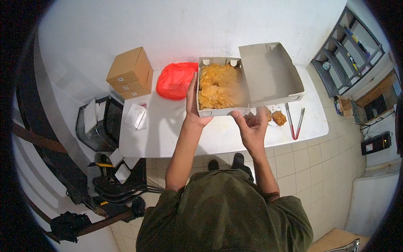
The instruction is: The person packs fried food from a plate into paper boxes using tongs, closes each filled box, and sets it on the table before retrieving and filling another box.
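An open cardboard food box is lifted over the white table, its lid folded out to the right. Fried, orange-brown food fills the left part of its base, and the right part looks hazy. My left hand is wrapped round the box's left side, thumb under the front edge. At the front right corner, my right hand has its thumb against the box and its fingers raised and slightly blurred. Behind that hand lie fried pieces on something white, beside red-handled tongs.
A red plastic bag and stacked brown boxes stand at the back left of the table. White papers lie near its left end. A black bin is left, a metal shelf right.
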`<state>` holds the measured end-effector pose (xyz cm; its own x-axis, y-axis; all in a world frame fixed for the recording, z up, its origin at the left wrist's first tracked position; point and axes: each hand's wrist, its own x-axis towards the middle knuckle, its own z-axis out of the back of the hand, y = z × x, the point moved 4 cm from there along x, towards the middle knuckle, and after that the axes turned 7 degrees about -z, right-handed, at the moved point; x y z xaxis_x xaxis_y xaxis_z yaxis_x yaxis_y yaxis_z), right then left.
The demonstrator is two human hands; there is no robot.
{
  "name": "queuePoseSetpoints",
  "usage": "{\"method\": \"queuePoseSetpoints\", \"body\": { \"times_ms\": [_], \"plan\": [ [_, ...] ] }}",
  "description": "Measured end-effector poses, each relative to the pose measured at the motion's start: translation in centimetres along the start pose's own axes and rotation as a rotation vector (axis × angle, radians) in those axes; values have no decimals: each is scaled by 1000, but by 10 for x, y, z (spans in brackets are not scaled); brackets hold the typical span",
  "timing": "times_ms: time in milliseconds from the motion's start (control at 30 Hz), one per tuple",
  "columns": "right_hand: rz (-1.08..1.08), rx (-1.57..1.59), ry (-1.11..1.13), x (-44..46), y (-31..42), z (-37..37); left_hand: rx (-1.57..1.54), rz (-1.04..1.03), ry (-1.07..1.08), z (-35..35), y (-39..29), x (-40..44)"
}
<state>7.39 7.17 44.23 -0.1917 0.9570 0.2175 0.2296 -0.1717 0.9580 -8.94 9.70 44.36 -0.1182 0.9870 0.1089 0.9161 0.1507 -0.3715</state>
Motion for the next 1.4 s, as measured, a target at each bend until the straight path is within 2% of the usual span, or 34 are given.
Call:
{"method": "queuePoseSetpoints", "body": {
  "times_ms": [67, 133, 200, 267, 400, 500, 700, 833, 933, 1033, 1100, 1167, 1200, 1233, 1300, 1400],
  "plan": [
    [-21, 42, 34, 4, -5, 4, 28, -27, -19, 1, 2, -3],
    [-82, 141, 96, 17, -16, 17, 161, -168, 18, -3, 7, -15],
    [-149, 427, 137, 29, -21, 25, 301, -279, 57, -9, 16, -31],
    [-185, 492, 37, 46, -27, 39, 450, -369, 96, -14, 23, -44],
    [-198, 416, -46, 70, -55, 78, 657, -305, 283, -14, 17, -55],
    [-311, 231, -94, 78, -51, 86, 733, -178, 291, -7, 16, -62],
    [-292, 360, -32, 51, -9, 53, 662, -135, 240, 8, 10, -65],
    [-213, 458, 137, 32, -2, 44, 614, -132, 189, 9, 9, -67],
    [-47, 603, 272, 15, 12, 30, 585, -153, 158, 8, 10, -64],
    [19, 318, 221, 15, -8, 31, 570, -193, 203, 16, 15, -64],
    [51, 330, 216, 19, -17, 32, 464, -242, 271, 5, 17, -67],
    [-92, 534, 203, 28, -24, 36, 242, -300, 346, -10, 18, -71],
    [-161, 635, 196, 31, -23, 36, 333, -269, 301, -4, 17, -72],
    [-128, 632, 227, 29, -15, 37, 424, -240, 257, 4, 12, -71],
    [-244, 665, 251, 41, -19, 38, 578, -226, 195, 0, 12, -72],
    [-362, 633, 313, 46, -9, 28, 696, -206, 215, -8, 24, -81]
  ]
}}
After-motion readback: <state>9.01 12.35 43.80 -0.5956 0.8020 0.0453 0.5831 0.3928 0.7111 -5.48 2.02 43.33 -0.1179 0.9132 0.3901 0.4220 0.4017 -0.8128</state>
